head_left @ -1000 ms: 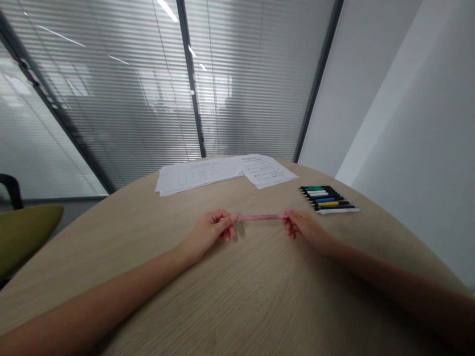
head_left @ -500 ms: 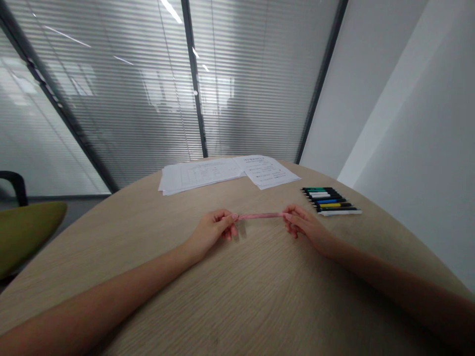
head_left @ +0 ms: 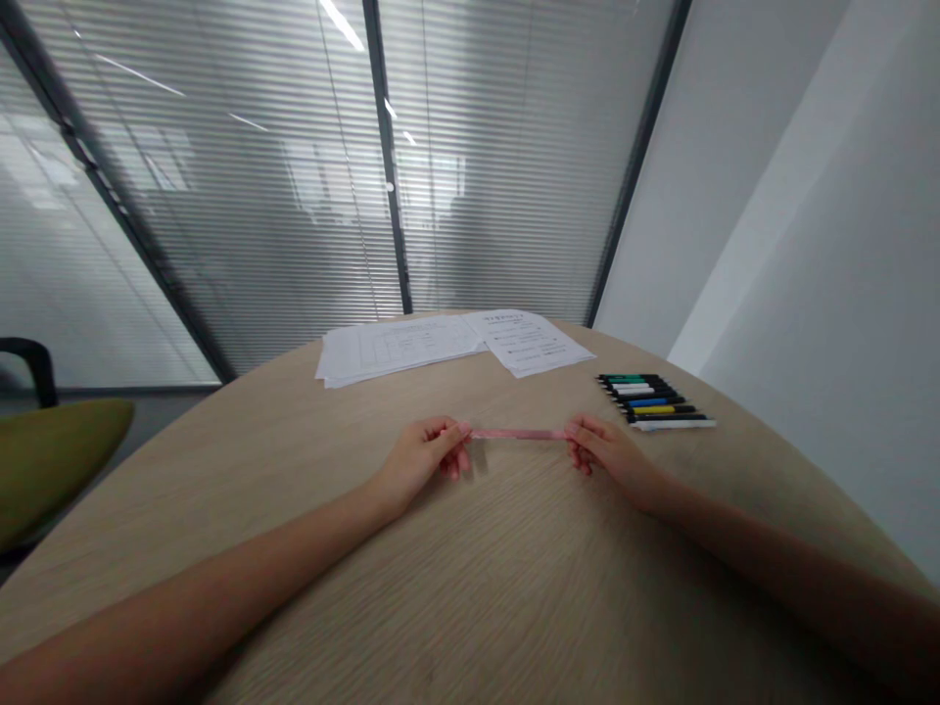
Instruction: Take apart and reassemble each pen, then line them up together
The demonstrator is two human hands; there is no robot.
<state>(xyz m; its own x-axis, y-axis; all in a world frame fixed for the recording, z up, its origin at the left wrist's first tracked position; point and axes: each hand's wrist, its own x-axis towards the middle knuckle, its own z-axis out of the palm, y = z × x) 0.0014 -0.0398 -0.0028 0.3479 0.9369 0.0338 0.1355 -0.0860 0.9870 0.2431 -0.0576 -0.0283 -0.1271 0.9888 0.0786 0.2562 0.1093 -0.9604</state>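
Note:
A thin pink pen-like stick point(head_left: 518, 434) lies level just above the round wooden table point(head_left: 470, 587), held at both ends. My left hand point(head_left: 422, 458) pinches its left end with thumb and forefinger, the other fingers curled under. My right hand point(head_left: 606, 452) pinches its right end the same way. Both forearms rest on the tabletop.
A row of several coloured pens point(head_left: 653, 401) lies to the right of my right hand. Printed paper sheets point(head_left: 441, 345) are spread at the table's far edge. An olive-green chair point(head_left: 51, 460) stands at the left. Glass walls with blinds close the back.
Both hands and the pink stick hold nearly still; only the view has shifted slightly.

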